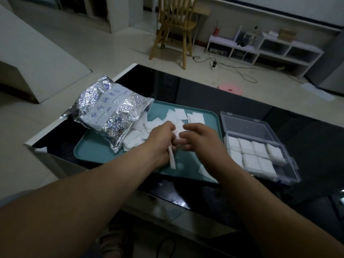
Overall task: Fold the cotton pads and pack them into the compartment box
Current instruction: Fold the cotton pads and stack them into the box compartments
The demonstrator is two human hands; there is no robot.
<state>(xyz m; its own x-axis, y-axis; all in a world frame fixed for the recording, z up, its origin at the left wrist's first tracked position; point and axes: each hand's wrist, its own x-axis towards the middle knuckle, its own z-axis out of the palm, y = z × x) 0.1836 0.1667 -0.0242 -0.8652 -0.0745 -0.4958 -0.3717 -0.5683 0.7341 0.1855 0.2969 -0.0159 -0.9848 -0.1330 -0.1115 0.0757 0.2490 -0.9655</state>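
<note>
Over the teal tray at frame centre, my left grip holds folded cotton pads while my right grip pinches one pad mid-fold, next due, I judge, in the compartment box at right.

foil bag, white label panel printed "Date:", second word beside it too blurred to read
</note>
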